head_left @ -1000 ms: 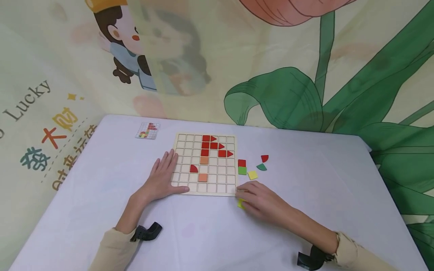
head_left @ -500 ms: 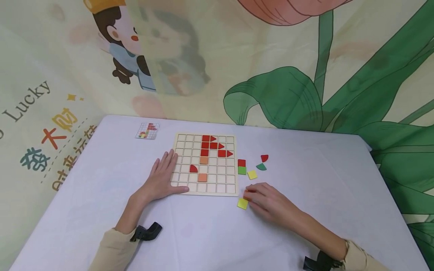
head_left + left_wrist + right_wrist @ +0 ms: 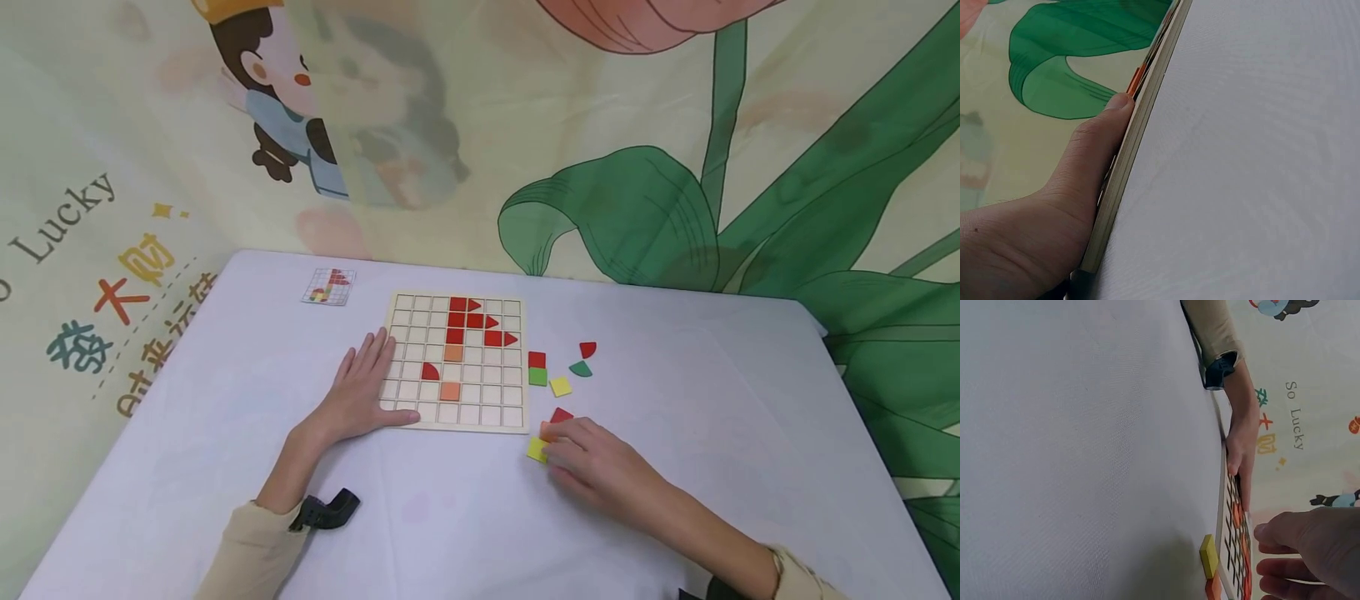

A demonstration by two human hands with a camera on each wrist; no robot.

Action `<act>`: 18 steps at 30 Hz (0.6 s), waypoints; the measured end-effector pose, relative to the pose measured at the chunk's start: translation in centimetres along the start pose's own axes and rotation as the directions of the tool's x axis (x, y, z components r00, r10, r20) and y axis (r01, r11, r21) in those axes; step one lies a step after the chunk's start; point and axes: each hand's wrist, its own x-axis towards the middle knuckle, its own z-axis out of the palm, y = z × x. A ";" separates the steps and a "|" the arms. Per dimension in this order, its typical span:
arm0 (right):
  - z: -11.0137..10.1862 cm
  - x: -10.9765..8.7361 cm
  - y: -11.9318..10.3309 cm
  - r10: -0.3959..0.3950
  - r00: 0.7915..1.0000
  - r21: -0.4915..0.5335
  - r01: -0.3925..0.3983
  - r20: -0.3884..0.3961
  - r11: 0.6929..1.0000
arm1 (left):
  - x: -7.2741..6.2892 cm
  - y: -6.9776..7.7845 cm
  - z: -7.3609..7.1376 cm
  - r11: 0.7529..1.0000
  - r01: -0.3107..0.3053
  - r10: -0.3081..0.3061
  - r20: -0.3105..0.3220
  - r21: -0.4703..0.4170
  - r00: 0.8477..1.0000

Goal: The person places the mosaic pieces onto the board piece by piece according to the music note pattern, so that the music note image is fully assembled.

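A wooden grid board lies on the white table, with several red pieces and two orange square tiles in its cells. My left hand rests flat along its left edge, thumb on the near left corner; in the left wrist view the thumb lies over the board's edge. Off the near right corner, my right hand is over a small group: a yellow tile, a partly covered orange tile and a red piece. The right wrist view shows thumb and fingers apart, gripping nothing.
Right of the board lie a red tile, a green tile, another yellow tile, a red quarter-round and a green quarter-round. A small pattern card lies at the back left.
My right hand has drawn back to the right from the board's corner, uncovering the near yellow tile, then the orange tile and red piece. The left hand stays put.
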 end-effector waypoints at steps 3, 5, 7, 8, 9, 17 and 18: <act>-0.5 0.1 -0.1 0.075 0.997 -0.055 -0.074 0.008 0.996 | 0.0 0.0 0.0 1.000 0.000 0.000 -0.001 0.000 1.000; -0.9 0.3 0.0 0.140 0.990 -0.098 -0.137 0.022 0.986 | 0.1 0.0 0.0 1.000 -0.001 0.001 -0.001 -0.003 1.000; -1.4 0.6 0.3 0.204 0.978 -0.138 -0.197 0.037 0.971 | 0.1 0.0 0.0 1.000 -0.003 0.003 0.000 -0.005 1.000; -1.6 0.7 0.4 0.234 0.971 -0.151 -0.226 0.040 0.962 | 0.1 0.0 0.0 1.000 -0.002 0.002 0.000 -0.006 1.000; -1.7 0.8 0.6 0.260 0.965 -0.160 -0.250 0.041 0.955 | 0.0 0.0 0.0 1.000 -0.002 0.002 0.000 -0.008 1.000; -1.3 1.2 2.2 0.284 0.956 -0.132 -0.273 0.070 0.953 | -0.1 0.1 0.0 1.000 0.002 -0.002 -0.001 -0.003 1.000; -1.1 1.2 2.4 0.267 0.959 -0.123 -0.255 0.095 0.959 | -0.1 0.1 0.0 1.000 0.003 -0.003 -0.001 -0.003 1.000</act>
